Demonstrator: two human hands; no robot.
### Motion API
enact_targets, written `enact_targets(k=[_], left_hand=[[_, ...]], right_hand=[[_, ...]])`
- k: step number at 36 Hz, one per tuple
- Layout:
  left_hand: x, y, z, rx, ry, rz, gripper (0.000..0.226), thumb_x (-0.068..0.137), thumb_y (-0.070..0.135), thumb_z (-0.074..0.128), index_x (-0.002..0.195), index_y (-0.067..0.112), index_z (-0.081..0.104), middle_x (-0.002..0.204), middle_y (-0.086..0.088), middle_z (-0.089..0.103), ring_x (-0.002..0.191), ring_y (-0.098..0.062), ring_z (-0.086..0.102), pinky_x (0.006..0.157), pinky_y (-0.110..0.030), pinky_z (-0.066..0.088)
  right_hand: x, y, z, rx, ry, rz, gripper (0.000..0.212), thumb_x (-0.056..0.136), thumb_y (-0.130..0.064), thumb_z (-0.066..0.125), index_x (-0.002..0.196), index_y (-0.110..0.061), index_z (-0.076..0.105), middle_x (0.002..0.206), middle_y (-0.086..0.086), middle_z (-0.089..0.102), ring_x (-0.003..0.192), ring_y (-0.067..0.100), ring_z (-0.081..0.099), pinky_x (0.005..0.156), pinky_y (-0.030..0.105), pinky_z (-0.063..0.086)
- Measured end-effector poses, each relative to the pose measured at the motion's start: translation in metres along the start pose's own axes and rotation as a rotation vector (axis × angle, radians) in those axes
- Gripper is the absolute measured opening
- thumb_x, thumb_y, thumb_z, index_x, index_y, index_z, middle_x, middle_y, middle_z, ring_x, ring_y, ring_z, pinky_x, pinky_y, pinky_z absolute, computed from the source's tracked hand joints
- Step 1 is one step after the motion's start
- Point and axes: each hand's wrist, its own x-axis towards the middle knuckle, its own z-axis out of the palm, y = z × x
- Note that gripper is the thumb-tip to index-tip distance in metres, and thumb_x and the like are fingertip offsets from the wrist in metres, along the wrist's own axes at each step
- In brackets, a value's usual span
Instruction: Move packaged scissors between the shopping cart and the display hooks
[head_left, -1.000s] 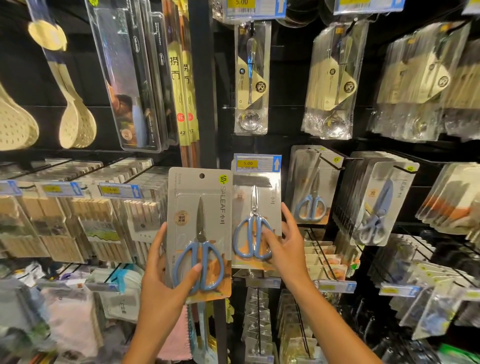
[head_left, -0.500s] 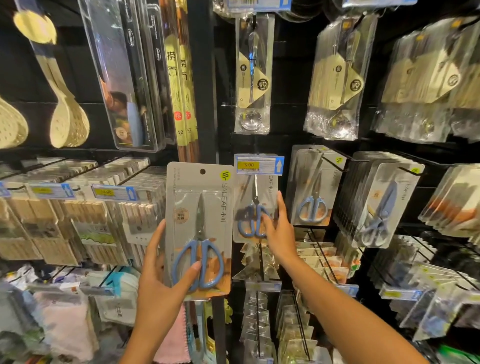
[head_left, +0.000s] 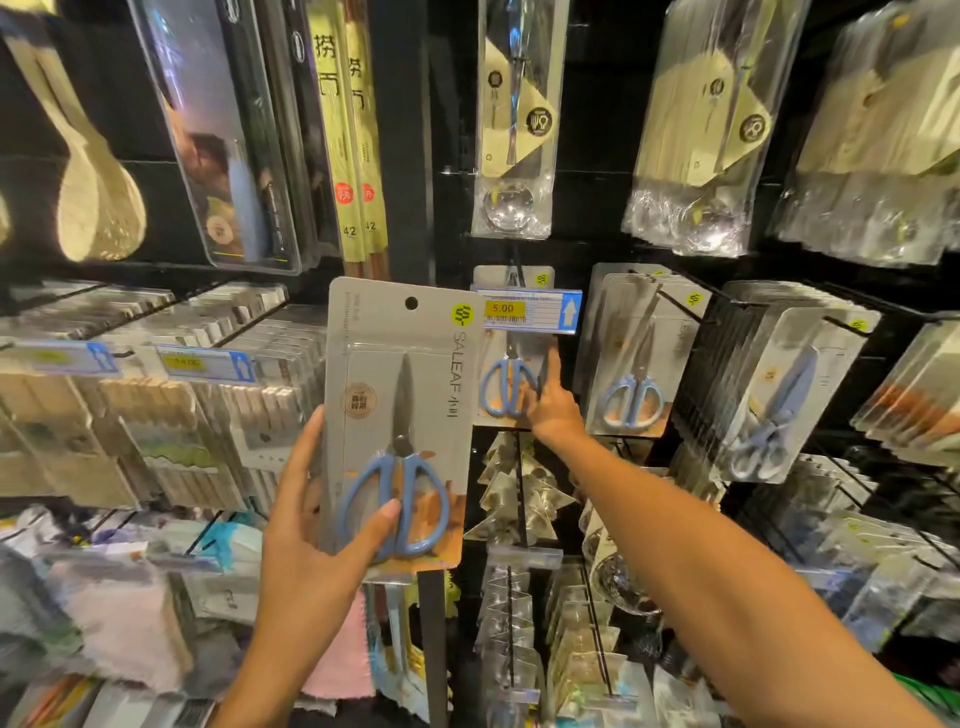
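A: Where are the hands?

B: The left hand grips a grey card pack of blue-handled scissors by its lower left corner, thumb across the handle loops and fingers behind the card's left edge. The right hand reaches further in, to a second, smaller-looking pack of blue-handled scissors hanging on a black wire display hook. Its forefinger lies straight up the pack's right side; I cannot tell whether the other fingers pinch the card.

A: Which way do the scissors point?

B: In the left hand's pack the long axis is upright, tilted slightly right at the top: blades up, handles down, the punched hanging hole at the top edge, free of any hook. The hanging pack is the same, blades up behind a blue and white price tag reading 5.00.

A: Room to move?

B: The held pack overlaps a black vertical shelf post, and its right edge nearly meets the hanging pack. Open dark space lies between the two forearms.

A: What else is on the hooks?

B: Right of the right hand, another row of packaged blue scissors, then a thick row of larger grey-blue shears packs. Above it hang clear bags of metal ladles. Left of the left hand, rows of packaged wooden chopsticks.
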Motion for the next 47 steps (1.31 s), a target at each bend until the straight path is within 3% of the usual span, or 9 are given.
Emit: enact_targets(k=[14, 19, 22, 25, 29, 35, 38, 42, 47], left_hand=[[-0.004, -0.003, 0.003, -0.033, 0.008, -0.018, 0.094, 0.079, 0.012, 0.078, 0.145, 0.059, 0.031, 0.154, 0.024, 0.039, 0.141, -0.012, 0.044, 0.112, -0.054, 0.041], [-0.009, 0.0, 0.004, -0.054, 0.007, -0.007, 0.093, 0.08, 0.009, 0.077, 0.148, 0.054, 0.032, 0.15, 0.03, 0.041, 0.138, -0.007, 0.047, 0.112, -0.049, 0.043], [-0.013, 0.001, 0.005, -0.056, 0.001, -0.002, 0.092, 0.081, 0.007, 0.076, 0.15, 0.047, 0.031, 0.147, 0.033, 0.043, 0.135, -0.001, 0.048, 0.112, -0.043, 0.044], [-0.018, 0.0, 0.009, -0.051, -0.002, -0.001, 0.091, 0.081, 0.012, 0.077, 0.151, 0.048, 0.03, 0.151, 0.027, 0.041, 0.138, -0.006, 0.046, 0.113, -0.046, 0.043], [-0.024, 0.001, 0.017, -0.06, -0.013, -0.001, 0.091, 0.081, 0.015, 0.077, 0.151, 0.046, 0.029, 0.15, 0.032, 0.039, 0.138, -0.001, 0.044, 0.111, -0.031, 0.045], [-0.034, 0.001, 0.027, -0.07, -0.005, -0.004, 0.088, 0.083, 0.013, 0.075, 0.151, 0.045, 0.029, 0.147, 0.038, 0.038, 0.137, 0.008, 0.04, 0.103, -0.008, 0.041], [-0.038, -0.003, 0.029, -0.064, -0.019, -0.021, 0.089, 0.083, 0.014, 0.076, 0.15, 0.05, 0.028, 0.148, 0.037, 0.037, 0.137, 0.005, 0.042, 0.108, -0.018, 0.042], [-0.04, -0.006, 0.033, -0.064, -0.028, -0.022, 0.089, 0.084, 0.018, 0.075, 0.15, 0.051, 0.025, 0.147, 0.041, 0.035, 0.137, 0.009, 0.039, 0.105, -0.011, 0.041], [-0.036, -0.005, 0.048, -0.083, -0.09, -0.009, 0.09, 0.084, 0.03, 0.073, 0.152, 0.051, 0.018, 0.149, 0.041, 0.031, 0.141, 0.005, 0.036, 0.111, -0.025, 0.039]], right_hand=[[-0.082, 0.033, -0.005, 0.181, -0.125, -0.019, 0.096, 0.094, -0.046, 0.064, 0.153, -0.05, -0.011, 0.149, 0.01, 0.045, 0.127, 0.025, 0.057, 0.106, 0.048, 0.048], [-0.156, 0.011, -0.017, 0.386, -0.217, -0.183, 0.077, 0.1, -0.034, 0.058, 0.157, -0.042, 0.007, 0.14, -0.011, 0.051, 0.108, -0.007, 0.062, 0.091, 0.021, 0.053], [-0.193, -0.005, -0.026, 0.493, -0.25, -0.293, 0.072, 0.1, -0.034, 0.058, 0.156, -0.047, 0.014, 0.138, -0.017, 0.053, 0.119, 0.008, 0.061, 0.1, 0.037, 0.053], [-0.217, -0.019, -0.038, 0.576, -0.269, -0.353, 0.074, 0.099, -0.034, 0.059, 0.155, -0.049, 0.013, 0.136, -0.018, 0.054, 0.118, 0.017, 0.065, 0.096, 0.036, 0.055], [-0.231, -0.042, -0.054, 0.64, -0.304, -0.386, 0.08, 0.092, -0.035, 0.063, 0.151, -0.057, 0.013, 0.132, -0.029, 0.055, 0.114, 0.01, 0.068, 0.092, 0.028, 0.056], [-0.237, -0.049, -0.058, 0.582, -0.293, -0.387, 0.082, 0.096, -0.017, 0.065, 0.151, -0.057, 0.018, 0.142, -0.024, 0.043, 0.105, -0.008, 0.067, 0.091, 0.025, 0.057], [-0.241, -0.044, -0.057, 0.65, -0.28, -0.349, 0.091, 0.094, -0.017, 0.066, 0.147, -0.067, 0.01, 0.15, -0.006, 0.048, 0.106, 0.015, 0.073, 0.091, 0.045, 0.059], [-0.243, -0.04, -0.055, 0.691, -0.28, -0.319, 0.087, 0.096, -0.013, 0.064, 0.146, -0.066, 0.017, 0.151, -0.01, 0.046, 0.111, 0.014, 0.071, 0.091, 0.035, 0.059], [-0.242, -0.036, -0.058, 0.729, -0.216, -0.284, 0.083, 0.097, -0.007, 0.061, 0.147, -0.062, 0.024, 0.148, -0.013, 0.051, 0.111, 0.017, 0.071, 0.084, 0.037, 0.062]])
